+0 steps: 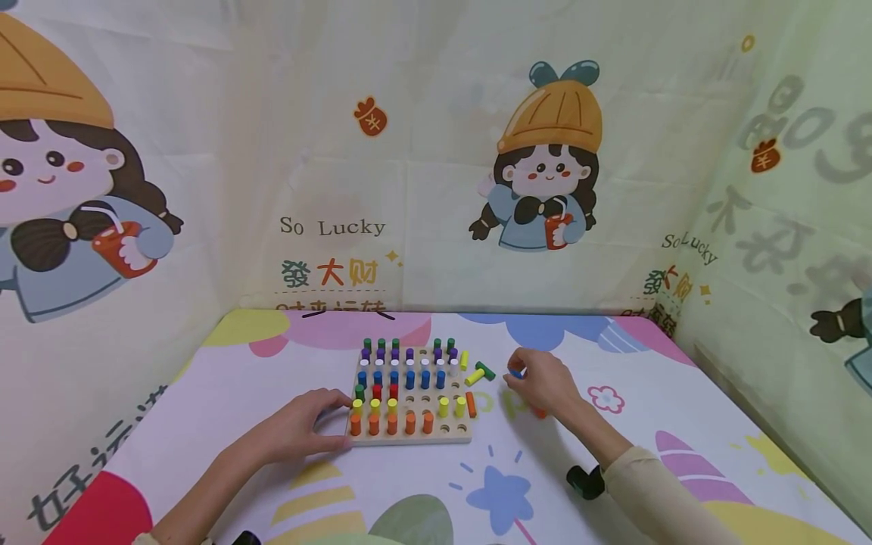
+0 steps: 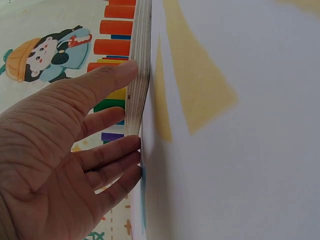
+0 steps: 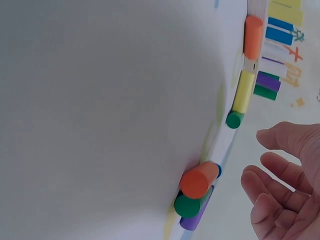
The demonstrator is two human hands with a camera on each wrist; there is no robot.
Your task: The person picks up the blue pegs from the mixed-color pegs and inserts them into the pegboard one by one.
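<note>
A wooden pegboard (image 1: pixel 409 440) holds rows of coloured pegs: green, purple, white, blue, red, yellow and orange. At its near left corner, my left hand (image 1: pixel 306 428) touches the edge, thumb and fingers spread apart, as the left wrist view also shows. My right hand (image 1: pixel 545 378) hovers over loose pegs right of the board, its fingers loosely bent. A blue peg (image 1: pixel 515 374) shows by its fingertips. In the right wrist view a gap separates the thumb from the fingers, with no peg between them; an orange peg (image 3: pixel 200 180), a green peg (image 3: pixel 187 205) and a purple peg (image 3: pixel 200 215) lie below.
Between the board and my right hand lie yellow pegs (image 1: pixel 474 376), a green peg (image 1: pixel 486 371) and an orange peg (image 1: pixel 471 404). Several holes in the board are bare. A patterned cloth (image 1: pixel 586 454) covers the table, and printed curtains (image 1: pixel 436 189) enclose its back and sides.
</note>
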